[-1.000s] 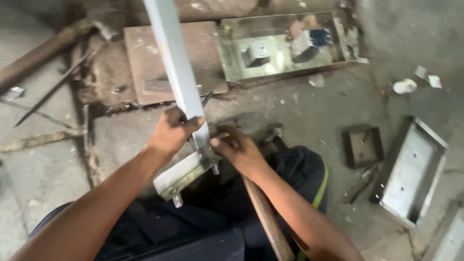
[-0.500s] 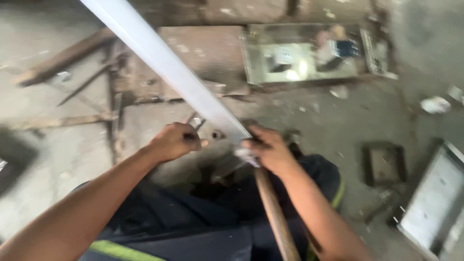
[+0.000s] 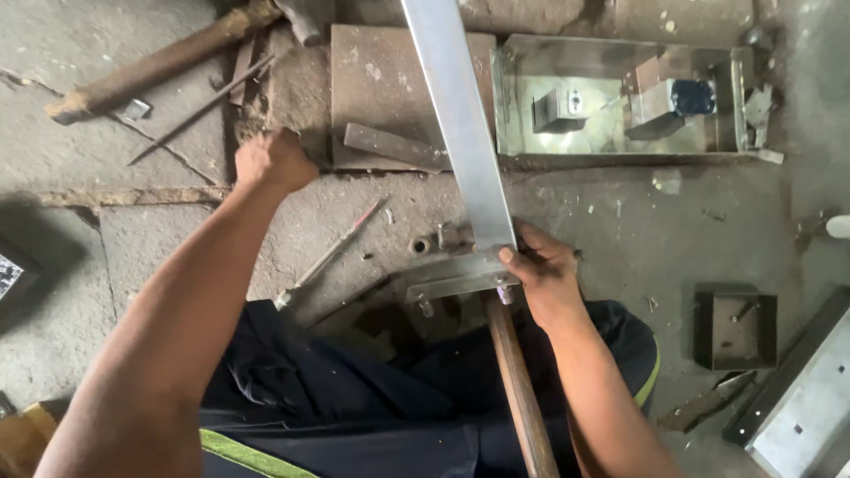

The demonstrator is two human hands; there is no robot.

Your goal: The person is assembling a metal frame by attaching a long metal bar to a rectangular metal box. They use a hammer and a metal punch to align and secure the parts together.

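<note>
Right hand point(image 3: 544, 274) is clamped on the near end of the long steel strip point(image 3: 460, 133), right where it meets the short cross piece point(image 3: 456, 279). The strip's long axis runs up and away from the grip, leaning slightly left. Left hand point(image 3: 274, 159) sits off to the left, fisted; looks empty, but I can't tell for sure.

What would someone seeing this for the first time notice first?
A long shiny metal bar runs from the top centre down to a bracket at mid-frame, where the right hand grips it above a wooden handle. The left hand is a closed fist at upper left, over the concrete floor. A reflective metal tray lies at upper right.
</note>
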